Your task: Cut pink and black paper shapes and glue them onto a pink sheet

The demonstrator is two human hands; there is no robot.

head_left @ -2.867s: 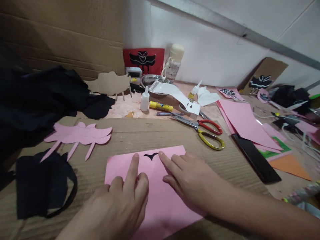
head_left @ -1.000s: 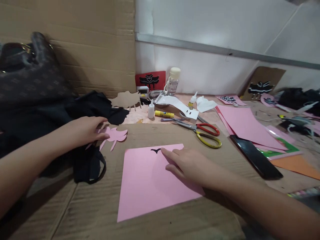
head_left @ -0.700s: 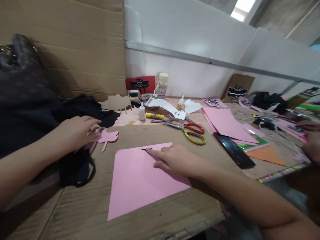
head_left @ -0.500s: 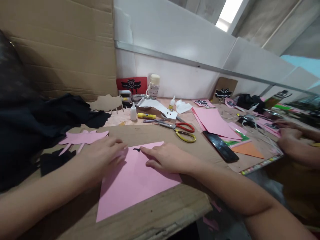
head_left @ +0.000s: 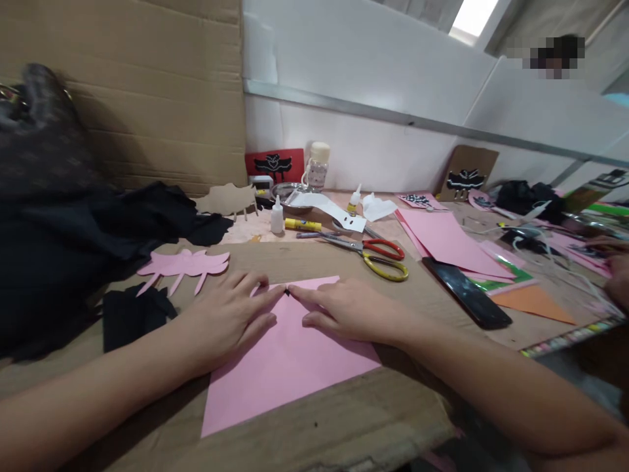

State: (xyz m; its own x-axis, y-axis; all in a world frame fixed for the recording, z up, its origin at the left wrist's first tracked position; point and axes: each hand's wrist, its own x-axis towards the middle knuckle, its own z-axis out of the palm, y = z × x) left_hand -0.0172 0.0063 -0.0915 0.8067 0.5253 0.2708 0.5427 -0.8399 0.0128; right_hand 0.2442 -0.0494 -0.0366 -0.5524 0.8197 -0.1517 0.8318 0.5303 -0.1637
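Observation:
A pink sheet (head_left: 289, 370) lies on the cardboard-topped table in front of me. Near its far edge is a small black piece (head_left: 287, 292), mostly covered by my fingertips. My left hand (head_left: 236, 314) rests on the sheet's left side, index finger stretched to the black piece, thumb apart. From the right, my right hand (head_left: 344, 308) touches the same piece with its extended index finger, its other fingers partly curled. Left of the sheet lie a pink cut-out (head_left: 184, 265) with wavy edges and thin legs, and black cloth-like material (head_left: 130, 321).
Scissors (head_left: 366, 252), a yellow glue stick (head_left: 303, 225) and a small white bottle (head_left: 277, 216) lie beyond the sheet. To the right are a phone (head_left: 466, 292), pink sheets (head_left: 457, 242) and an orange sheet (head_left: 535, 301). A co-worker's hand (head_left: 616, 262) shows at the right edge.
My left hand has moved right, its index fingertip now on the black piece beside my right one. The view has turned slightly left.

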